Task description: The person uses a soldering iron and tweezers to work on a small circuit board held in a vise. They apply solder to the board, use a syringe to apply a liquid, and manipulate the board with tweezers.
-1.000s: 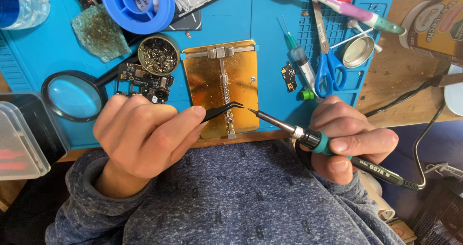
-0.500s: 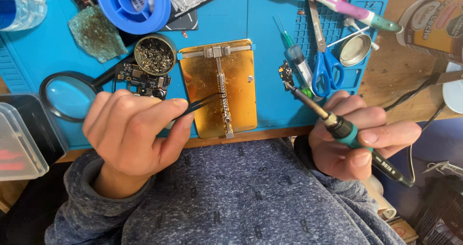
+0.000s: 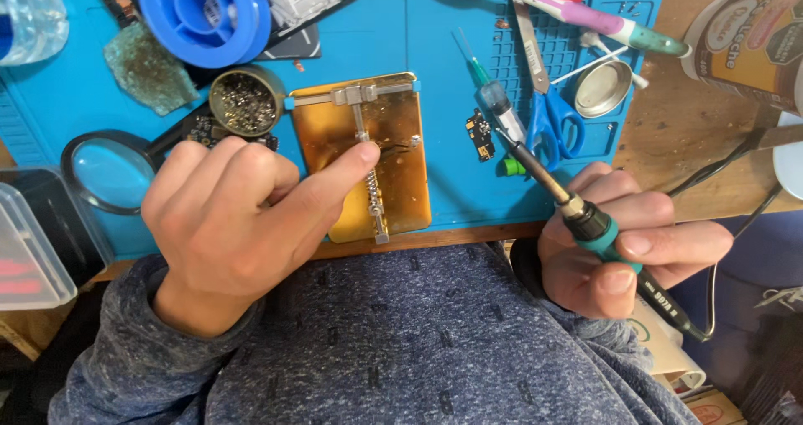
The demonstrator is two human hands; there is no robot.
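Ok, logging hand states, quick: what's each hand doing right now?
Left hand: closed, fingertip on the gold board holder; any held tool is hidden.
Right hand: closed around the soldering iron.

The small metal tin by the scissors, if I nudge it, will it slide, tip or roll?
The round metal tin looks shallow and thin-walled, so probably light and easy to push. It sits flat and open side up on the blue mat, so it should slide rather than tip or roll.

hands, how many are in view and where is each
2. The left hand reaches a finger onto the gold holder plate on the blue mat. The right hand grips a soldering iron at the mat's lower right edge. None seem hidden.
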